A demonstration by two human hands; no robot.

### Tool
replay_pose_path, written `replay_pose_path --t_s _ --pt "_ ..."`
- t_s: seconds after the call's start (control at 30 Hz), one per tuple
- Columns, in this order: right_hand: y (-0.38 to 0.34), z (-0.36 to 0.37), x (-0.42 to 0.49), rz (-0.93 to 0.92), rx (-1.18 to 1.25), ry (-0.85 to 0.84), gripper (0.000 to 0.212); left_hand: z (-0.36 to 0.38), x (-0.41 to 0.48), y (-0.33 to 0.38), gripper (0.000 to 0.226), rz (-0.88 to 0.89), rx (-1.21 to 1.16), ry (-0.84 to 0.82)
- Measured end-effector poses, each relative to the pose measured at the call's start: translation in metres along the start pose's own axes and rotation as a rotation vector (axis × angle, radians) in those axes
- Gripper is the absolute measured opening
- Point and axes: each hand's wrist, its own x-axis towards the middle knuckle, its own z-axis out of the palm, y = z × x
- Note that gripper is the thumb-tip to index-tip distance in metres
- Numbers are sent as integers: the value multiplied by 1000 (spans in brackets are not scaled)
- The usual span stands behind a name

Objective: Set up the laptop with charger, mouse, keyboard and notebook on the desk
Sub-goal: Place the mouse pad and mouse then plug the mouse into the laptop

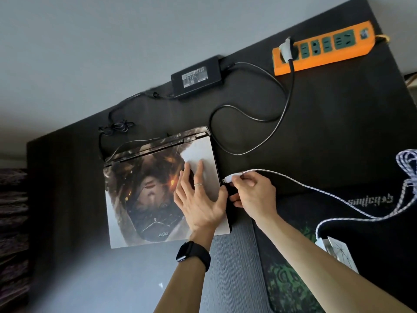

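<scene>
Laptop: the closed silver laptop with a painted-figure skin (140,195) lies flat on the dark worktop (338,132).
Left hand: the left hand (198,199) rests flat on its lid, fingers straight.
Right hand: the right hand (252,195) pinches the plug end of a white braided cable (316,193), just beside the laptop's right edge.
Charger: the black rectangular charger brick (196,76) lies beyond the laptop, plugged into an orange power strip (322,48).

A: Which markings are reading clearly?
B: The laptop (144,199) lid is showing "acer", inverted, near its front edge. The charger (196,76) label is showing "LITEON"; its fine print is blurring out.
A: And the mat (338,213)?
B: It is carrying white inverted lettering, not legible.
</scene>
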Motion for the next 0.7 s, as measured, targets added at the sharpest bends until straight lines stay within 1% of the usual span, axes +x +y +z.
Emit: replay_pose_path --t_s 0.17,0.27,0.43,0.6,0.7 --pt "5 3 -5 62 65 17 7 -1 0 -2 74 -20 -15 -6" --pt "8 6 -7 56 68 26 9 1 0 -3 70 -26 -19 2" --pt "5 11 -6 15 3 22 14 3 2 -4 67 -28 -21 18" --pt "2 8 -7 78 -18 -9 14 4 0 -4 65 -35 -12 9" --pt "0 9 -6 86 -14 -9 13 4 1 -3 64 -31 -5 12"
